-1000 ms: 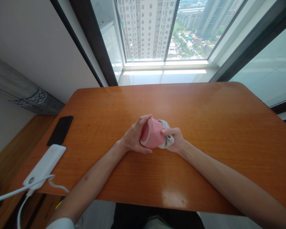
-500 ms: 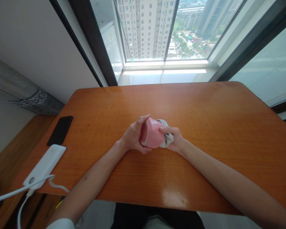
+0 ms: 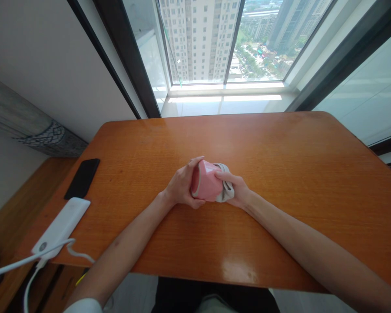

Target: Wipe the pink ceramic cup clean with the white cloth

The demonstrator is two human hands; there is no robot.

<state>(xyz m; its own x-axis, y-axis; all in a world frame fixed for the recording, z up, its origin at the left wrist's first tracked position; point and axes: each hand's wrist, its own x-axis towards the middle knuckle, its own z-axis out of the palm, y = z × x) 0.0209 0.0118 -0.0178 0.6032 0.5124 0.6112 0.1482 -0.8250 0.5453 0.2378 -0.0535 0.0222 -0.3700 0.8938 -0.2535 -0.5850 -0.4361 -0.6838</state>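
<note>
Pink cup (image 3: 206,181) clasped between left hand (image 3: 181,184) and right hand (image 3: 236,189), with white cloth (image 3: 226,190).

We count one left hand (image 3: 182,184), one right hand (image 3: 236,189), one pink container (image 3: 206,180), one grey-white cloth (image 3: 226,190) at its 3 o'clock; one black phone (image 3: 82,178) at 9 o'clock, one white power bank (image 3: 60,226) at 8 o'clock, one wooden table (image 3: 247,139)

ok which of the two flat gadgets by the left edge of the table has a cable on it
The white power bank: a white cable runs from its near end. The black phone, lying just beyond it, shows no cable.
</note>
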